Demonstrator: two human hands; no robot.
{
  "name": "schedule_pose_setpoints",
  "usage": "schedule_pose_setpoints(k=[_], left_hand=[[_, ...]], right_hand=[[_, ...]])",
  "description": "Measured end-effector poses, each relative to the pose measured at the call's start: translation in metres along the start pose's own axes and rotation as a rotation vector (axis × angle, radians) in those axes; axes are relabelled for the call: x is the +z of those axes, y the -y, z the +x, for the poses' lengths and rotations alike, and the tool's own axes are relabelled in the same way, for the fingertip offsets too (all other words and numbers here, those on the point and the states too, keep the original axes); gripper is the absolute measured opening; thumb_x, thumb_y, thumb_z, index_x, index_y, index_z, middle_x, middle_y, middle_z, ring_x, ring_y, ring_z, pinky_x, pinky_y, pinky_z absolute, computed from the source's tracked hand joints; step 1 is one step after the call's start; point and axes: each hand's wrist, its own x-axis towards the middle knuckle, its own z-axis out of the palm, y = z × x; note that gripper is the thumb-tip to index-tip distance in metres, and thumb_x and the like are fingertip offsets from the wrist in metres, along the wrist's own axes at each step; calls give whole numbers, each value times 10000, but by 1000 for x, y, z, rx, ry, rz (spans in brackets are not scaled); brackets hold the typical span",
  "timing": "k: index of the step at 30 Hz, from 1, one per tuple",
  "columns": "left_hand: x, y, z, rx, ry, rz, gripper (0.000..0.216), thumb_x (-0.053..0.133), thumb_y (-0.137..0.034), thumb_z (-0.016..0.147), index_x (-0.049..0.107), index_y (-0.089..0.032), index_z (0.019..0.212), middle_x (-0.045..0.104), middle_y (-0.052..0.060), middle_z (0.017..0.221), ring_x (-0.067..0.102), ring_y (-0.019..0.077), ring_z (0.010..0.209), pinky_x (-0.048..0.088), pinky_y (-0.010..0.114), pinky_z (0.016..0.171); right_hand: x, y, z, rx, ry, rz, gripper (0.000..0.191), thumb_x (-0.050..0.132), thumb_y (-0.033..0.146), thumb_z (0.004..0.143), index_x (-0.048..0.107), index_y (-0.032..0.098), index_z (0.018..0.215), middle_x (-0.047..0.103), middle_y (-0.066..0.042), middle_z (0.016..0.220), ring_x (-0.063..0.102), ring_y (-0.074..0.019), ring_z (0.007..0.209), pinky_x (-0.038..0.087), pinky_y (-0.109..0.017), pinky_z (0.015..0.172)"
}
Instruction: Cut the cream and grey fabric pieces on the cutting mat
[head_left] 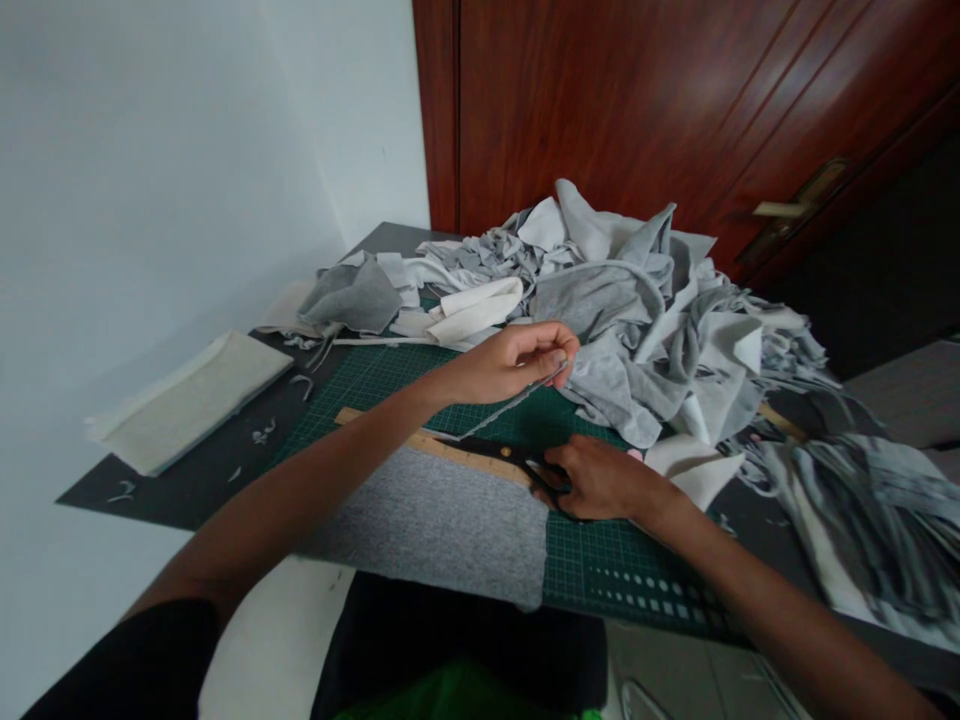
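My left hand (536, 358) pinches the end of a thin grey fabric strip (499, 412), raised above the cutting mat. The strip slants down to the far edge of a grey cloth (442, 515). Wrapped round the black handles of a pair of scissors (551, 475) is my right hand (596, 475). The blades point left, along a wooden ruler (480, 458) that lies on the cloth near its far edge. My left forearm covers part of the ruler and the cloth's left side.
Beneath everything lies a green cutting mat (600, 560) on a dark table (225, 490). A heap of grey and white fabric scraps (615, 300) fills the back. Folded cream cloth (195, 400) sits at left, striped cloth (877, 520) at right. A wooden door (600, 100) stands behind.
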Motion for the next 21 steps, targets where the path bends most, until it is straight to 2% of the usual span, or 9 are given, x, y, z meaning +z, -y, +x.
schedule_pose_setpoints(k=[11,17,21], left_hand=[[-5,-26,17,38,215,198,169,438,-278,996,544,-178,911,607,45,803,572,140,759,449,265,739],[-8,-31,16,39,144,98,130,501,-269,973,557,-185,891,636,57,771,597,167,727,472,295,714],[-8,-29,16,48,141,78,144,436,-251,999,525,-183,908,624,64,793,596,158,737,463,295,716]], right_hand=[[-6,7,9,13,22,-27,292,582,456,833,601,180,741,572,-47,675,507,-153,620,275,-284,575],[-7,12,10,15,33,-36,238,587,392,838,600,174,746,587,-57,703,518,-155,643,291,-280,594],[-3,12,8,32,39,-42,200,585,361,839,610,175,771,597,-59,717,527,-156,650,300,-278,602]])
